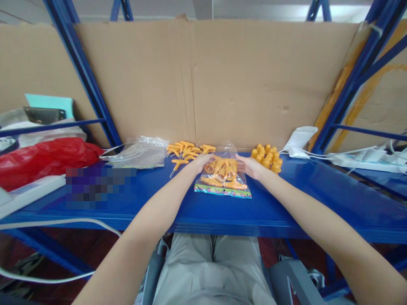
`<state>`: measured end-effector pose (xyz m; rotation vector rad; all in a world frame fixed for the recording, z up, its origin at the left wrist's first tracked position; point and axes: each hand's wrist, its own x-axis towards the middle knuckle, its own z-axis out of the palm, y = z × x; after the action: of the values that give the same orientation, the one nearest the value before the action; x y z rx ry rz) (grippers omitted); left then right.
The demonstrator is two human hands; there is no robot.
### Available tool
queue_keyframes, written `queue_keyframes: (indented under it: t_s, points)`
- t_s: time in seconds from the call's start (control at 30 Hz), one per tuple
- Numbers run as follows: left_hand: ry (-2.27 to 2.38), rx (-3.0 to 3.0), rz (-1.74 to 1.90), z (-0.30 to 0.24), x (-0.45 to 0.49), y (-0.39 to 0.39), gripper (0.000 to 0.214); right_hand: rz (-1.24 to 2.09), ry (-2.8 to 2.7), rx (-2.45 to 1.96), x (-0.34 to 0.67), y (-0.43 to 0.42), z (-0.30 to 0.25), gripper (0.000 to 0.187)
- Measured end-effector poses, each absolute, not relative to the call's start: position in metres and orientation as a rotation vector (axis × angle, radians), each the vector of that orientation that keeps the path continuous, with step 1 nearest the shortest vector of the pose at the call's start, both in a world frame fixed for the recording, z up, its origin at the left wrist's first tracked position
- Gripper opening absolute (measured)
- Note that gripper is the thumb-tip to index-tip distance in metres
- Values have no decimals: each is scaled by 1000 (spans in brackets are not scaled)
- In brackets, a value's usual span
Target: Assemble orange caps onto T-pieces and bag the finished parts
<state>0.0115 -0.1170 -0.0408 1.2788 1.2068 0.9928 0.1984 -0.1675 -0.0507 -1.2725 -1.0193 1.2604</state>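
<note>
A clear plastic bag [221, 192] with a colourful green and blue printed strip lies in front of me, filled with orange-yellow plastic parts [221, 168], some with round open ends. My left hand [202, 162] grips the bag's left side, its fingertips partly hidden. On the opposite side, my right hand [249, 166] holds the bag's edge between thumb and fingers. Left of the bag lies a loose pile of orange T-handled corkscrews [187, 148], with one corkscrew [179, 162] closer to me. Several orange plastic pieces [267, 158] stand clustered beyond my right hand.
A stack of clear plastic bags [138, 153] lies left on the blue table [305, 195]. Farther left is a red plastic bag [47, 159]. A white packet [300, 140] and white cables [321, 155] are at right. Cardboard [248, 84] walls the back between blue metal posts [84, 72].
</note>
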Motion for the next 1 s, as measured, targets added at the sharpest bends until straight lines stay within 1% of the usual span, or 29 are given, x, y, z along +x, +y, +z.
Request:
queue_keyframes:
  t_s: [0.1,0.2,0.33,0.43,0.6,0.73,0.87,1.0]
  points:
    - [1149,1093,981,-39,12,-117,12,1213,-1035,-1240,198,-162,-57,24]
    - [1153,1086,975,-39,13,-119,13,1174,-1065,-1227,199,-158,-63,21]
    - [1187,1059,1048,-38,9,-121,21,1123,-1041,-1237,204,-152,-68,19]
    - [1150,1085,1036,-35,2,-121,25,1119,-1024,-1236,206,-150,-68,18]
    - [1153,1166,945,-37,-4,-115,20,1122,-1017,-1210,203,-152,-65,22]
    - [1078,1133,981,-43,1,-111,15,1102,-977,-1215,200,-156,-60,26]
    - [1058,1127,967,-42,3,-114,20,1149,-917,-1196,197,-163,-54,29]
    - [1085,1142,946,-39,2,-119,18,1189,-916,-1192,193,-168,-52,29]
